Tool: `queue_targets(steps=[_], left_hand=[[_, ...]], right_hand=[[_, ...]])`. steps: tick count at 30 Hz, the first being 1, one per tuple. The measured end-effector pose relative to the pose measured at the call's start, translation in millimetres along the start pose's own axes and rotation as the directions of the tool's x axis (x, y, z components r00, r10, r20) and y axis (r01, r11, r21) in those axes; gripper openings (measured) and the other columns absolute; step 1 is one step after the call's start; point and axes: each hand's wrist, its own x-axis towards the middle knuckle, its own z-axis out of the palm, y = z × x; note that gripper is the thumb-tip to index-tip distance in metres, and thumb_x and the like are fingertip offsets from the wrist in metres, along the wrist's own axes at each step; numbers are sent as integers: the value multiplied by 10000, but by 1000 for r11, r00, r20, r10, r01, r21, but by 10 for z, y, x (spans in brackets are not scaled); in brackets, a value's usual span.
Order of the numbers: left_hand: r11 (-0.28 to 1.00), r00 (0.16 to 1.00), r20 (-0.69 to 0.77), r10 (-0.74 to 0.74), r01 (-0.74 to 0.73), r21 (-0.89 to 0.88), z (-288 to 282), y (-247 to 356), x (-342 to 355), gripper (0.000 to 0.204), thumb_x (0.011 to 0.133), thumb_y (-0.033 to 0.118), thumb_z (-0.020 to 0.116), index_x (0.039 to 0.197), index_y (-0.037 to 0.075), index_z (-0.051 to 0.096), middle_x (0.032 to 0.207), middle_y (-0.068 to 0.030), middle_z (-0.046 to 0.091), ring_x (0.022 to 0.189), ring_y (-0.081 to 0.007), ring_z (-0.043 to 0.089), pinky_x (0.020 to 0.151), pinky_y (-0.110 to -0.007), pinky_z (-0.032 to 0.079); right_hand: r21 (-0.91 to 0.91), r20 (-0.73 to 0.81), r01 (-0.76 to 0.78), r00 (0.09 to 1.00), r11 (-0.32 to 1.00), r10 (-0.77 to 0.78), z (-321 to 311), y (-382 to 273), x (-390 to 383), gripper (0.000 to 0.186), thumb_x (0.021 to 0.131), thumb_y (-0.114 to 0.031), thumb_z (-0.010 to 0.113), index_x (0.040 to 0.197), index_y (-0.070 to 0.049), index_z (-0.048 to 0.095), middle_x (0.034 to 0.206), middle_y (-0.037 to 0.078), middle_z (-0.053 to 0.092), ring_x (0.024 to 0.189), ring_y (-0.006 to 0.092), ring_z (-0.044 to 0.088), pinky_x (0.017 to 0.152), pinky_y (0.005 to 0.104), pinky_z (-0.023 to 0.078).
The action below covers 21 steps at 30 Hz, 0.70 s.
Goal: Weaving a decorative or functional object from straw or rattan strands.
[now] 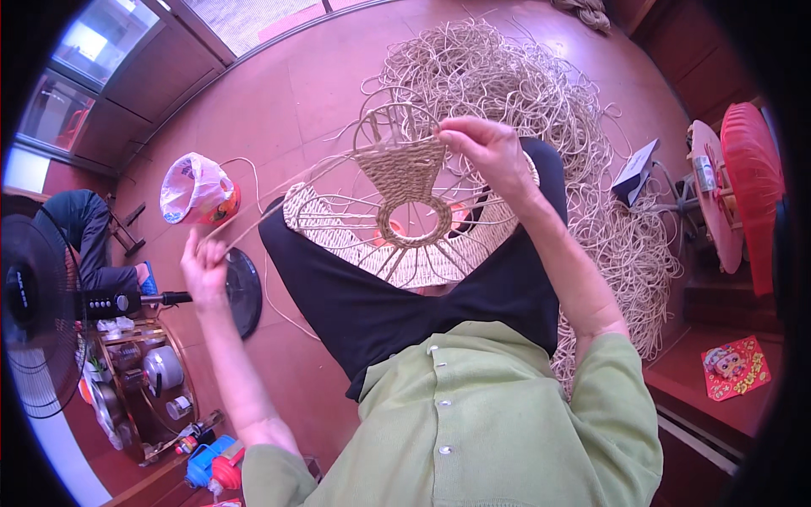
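Observation:
Across my lap rests a wicker piece on a wire frame, with a pale woven outer band [325, 230] and a small woven ring [414, 242] at its middle. From the ring a fan-shaped woven panel [401, 171] rises, topped by bare wire loops [365, 114]. My right hand [492, 152] is closed in a pinch at the panel's upper right corner. Away to the left, my left hand [205, 266] is closed on a tan cord [245, 216], which stretches to the panel's upper left edge. Exactly what the right fingertips pinch, wire or cord, is hard to make out.
A big heap of loose cord [490, 80] spreads ahead and along my right. To the left stand a bag-lined bucket [198, 193], a fan [42, 296] with a round black base [241, 291], and another seated person's leg [80, 228]. A red stool [752, 198] stands right.

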Motion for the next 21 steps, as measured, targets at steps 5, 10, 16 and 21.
queue_targets(steps=[5,10,16,21], left_hand=[[13,585,5,811,-27,1000,-789,648,21,155,917,182,585,1009,57,594,684,-67,528,586,-225,529,573,-401,458],[-456,595,727,342,-571,682,566,-314,-194,445,756,200,740,1155,29,640,1176,-182,625,1105,-325,567,981,-396,420],[54,778,572,-260,-580,813,1591,-1031,-449,243,901,163,635,1078,0,667,866,-40,653,817,-115,598,739,-275,475],[64,793,538,-286,-545,836,1730,-798,-873,157,921,139,615,887,3,685,741,9,635,733,-44,567,671,-227,449]], right_hand=[[120,187,-118,978,986,95,42,95,140,176,884,-213,690,948,-53,728,758,-11,673,709,48,581,653,227,471],[84,213,-58,976,995,39,131,92,163,167,891,-199,679,940,-43,715,756,-12,661,713,44,567,651,223,460],[-394,-69,355,909,848,-412,269,-120,30,270,842,-172,710,1089,-82,649,991,50,632,876,155,615,757,293,507],[-554,104,657,664,511,-741,533,-282,-120,387,790,-135,703,1162,-138,594,1017,37,574,943,189,557,802,346,458]])
